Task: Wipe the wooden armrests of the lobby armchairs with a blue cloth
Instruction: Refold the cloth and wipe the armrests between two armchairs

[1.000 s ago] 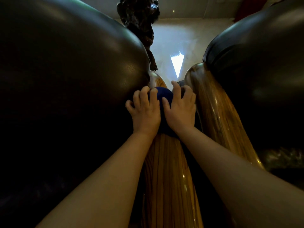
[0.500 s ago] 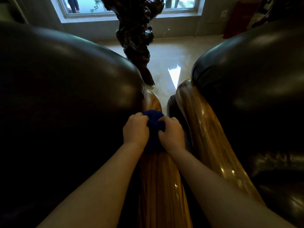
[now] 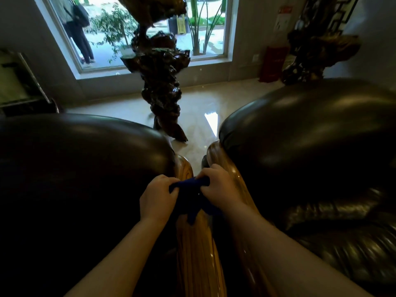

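Note:
Two dark leather armchairs stand side by side, each with a glossy wooden armrest. The left chair's armrest [image 3: 197,249] runs up the middle of the view; the right chair's armrest [image 3: 233,179] lies just beside it. A blue cloth [image 3: 190,194] is bunched over the left armrest, a corner hanging toward me. My left hand [image 3: 157,197] grips the cloth's left side with curled fingers. My right hand [image 3: 216,188] grips its right side, close against the right armrest. Most of the cloth is hidden between my hands.
The left armchair's leather back [image 3: 85,157] and the right armchair's back [image 3: 310,136] flank the armrests closely. A dark carved root sculpture [image 3: 162,88] stands on the shiny floor ahead, before a window [image 3: 150,28]. A person stands outside the glass. A second dark carving [image 3: 317,52] stands far right.
My hands have drawn the cloth back toward me along the left armrest, and the fingers have curled from flat to gripping. The view has lifted to show window and floor.

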The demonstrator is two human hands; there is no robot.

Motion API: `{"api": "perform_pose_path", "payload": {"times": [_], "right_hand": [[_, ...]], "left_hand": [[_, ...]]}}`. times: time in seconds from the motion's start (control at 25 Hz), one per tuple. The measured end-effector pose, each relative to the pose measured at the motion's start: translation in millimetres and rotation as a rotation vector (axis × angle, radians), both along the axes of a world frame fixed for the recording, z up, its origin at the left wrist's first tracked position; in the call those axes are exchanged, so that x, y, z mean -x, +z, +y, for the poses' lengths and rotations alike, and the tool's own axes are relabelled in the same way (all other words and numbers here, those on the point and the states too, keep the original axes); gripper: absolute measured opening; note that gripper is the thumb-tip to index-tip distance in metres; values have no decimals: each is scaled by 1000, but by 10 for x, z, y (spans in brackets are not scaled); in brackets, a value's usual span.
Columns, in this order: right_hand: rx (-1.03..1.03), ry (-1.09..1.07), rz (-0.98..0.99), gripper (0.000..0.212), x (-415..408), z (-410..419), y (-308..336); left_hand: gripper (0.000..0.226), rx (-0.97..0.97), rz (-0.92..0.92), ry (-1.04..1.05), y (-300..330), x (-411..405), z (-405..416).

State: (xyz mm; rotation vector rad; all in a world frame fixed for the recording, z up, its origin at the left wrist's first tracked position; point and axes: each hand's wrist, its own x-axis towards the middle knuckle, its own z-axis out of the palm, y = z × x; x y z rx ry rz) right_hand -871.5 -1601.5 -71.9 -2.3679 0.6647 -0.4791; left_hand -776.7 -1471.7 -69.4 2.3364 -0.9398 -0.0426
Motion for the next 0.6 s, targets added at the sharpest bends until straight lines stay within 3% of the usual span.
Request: {"api": "perform_pose_path", "payload": {"times": [0.28, 0.6], "right_hand": [[109, 4, -16, 20, 705, 192, 1535], [195, -67, -65, 20, 1726, 246, 2624]], "left_hand": [[18, 74, -59, -162, 1429, 421, 240], [19, 151, -77, -289, 2459, 1289, 270]]}}
